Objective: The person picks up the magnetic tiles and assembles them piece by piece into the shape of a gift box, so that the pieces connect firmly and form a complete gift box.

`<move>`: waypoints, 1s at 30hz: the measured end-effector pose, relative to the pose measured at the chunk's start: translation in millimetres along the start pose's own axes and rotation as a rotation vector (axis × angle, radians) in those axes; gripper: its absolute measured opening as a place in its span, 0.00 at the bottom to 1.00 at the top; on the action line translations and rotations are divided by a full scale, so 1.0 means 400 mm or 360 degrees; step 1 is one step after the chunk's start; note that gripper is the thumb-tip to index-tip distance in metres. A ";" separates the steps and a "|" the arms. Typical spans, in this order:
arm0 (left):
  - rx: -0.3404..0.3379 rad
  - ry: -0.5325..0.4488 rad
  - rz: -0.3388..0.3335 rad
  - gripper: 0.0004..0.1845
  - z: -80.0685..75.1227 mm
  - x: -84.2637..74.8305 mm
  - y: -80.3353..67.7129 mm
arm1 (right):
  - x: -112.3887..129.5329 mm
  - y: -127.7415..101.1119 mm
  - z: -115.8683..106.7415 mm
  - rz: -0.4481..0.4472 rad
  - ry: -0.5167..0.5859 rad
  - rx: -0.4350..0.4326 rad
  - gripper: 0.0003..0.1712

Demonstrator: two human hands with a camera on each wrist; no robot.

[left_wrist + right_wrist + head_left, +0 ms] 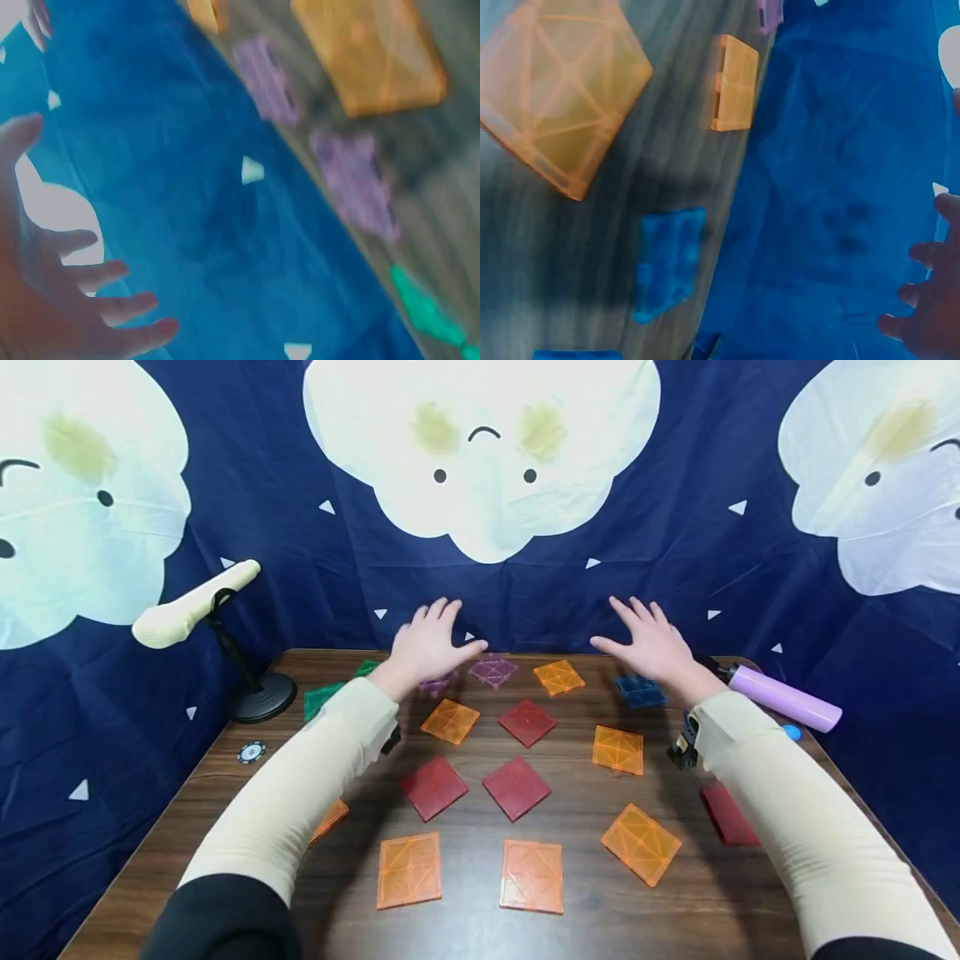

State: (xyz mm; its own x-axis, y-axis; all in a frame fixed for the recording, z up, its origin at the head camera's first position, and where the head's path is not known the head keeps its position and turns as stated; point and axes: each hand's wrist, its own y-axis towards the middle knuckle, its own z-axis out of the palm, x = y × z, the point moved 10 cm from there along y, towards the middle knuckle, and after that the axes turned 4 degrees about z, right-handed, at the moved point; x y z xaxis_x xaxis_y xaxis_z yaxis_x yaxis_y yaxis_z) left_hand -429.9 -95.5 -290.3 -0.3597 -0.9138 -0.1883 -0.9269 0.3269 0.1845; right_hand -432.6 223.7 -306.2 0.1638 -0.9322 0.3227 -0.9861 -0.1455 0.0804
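Note:
Both hands are raised above the far part of the table, fingers spread and holding nothing. The left hand (pixel 429 643) is nearest to two purple tiles (pixel 493 671) at the back edge, with green tiles (pixel 321 700) beyond its wrist to the left. Near the right hand (pixel 649 643) lies a blue tile (pixel 641 691), below it on the table. Orange tiles (pixel 618 750) and red square tiles (pixel 517 788) lie flat between the forearms, apart from each other. The left forearm partly covers one orange tile (pixel 327 821), and the right forearm overlaps a red tile (pixel 729 816).
A black stand (pixel 262 695) holding a cream-wrapped rod is at the left back, with a poker chip (pixel 251 752) in front of it. At the right a lilac cylinder (pixel 786 697) sticks out past the table edge. A dark blue curtain (pixel 525 602) hangs behind the wooden table (pixel 465 935).

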 end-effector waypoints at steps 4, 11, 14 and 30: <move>-0.0032 -0.0025 0.0049 0.48 0.040 -0.040 -0.051 | -0.003 -0.038 0.040 -0.0059 0.0082 0.0019 0.55; 0.0043 -0.0093 0.0094 0.42 0.125 -0.098 -0.136 | 0.003 -0.116 0.080 -0.0219 0.0344 -0.0015 0.45; 0.0121 -0.0126 0.0150 0.39 0.165 -0.133 -0.171 | -0.007 -0.146 0.101 -0.0225 0.0417 0.0026 0.42; 0.0425 -0.0154 0.0336 0.43 0.326 -0.259 -0.297 | -0.035 -0.242 0.250 -0.0395 0.0310 0.0367 0.35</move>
State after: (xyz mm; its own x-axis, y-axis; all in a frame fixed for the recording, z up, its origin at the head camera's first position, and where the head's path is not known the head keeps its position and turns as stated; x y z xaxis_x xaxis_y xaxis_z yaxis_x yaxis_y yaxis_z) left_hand -296.6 -8.1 -418.6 -0.5428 -0.7967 -0.2659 -0.8218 0.5691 -0.0276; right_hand -342.3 217.6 -412.7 0.3784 -0.7822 0.4949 -0.8927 -0.4498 -0.0284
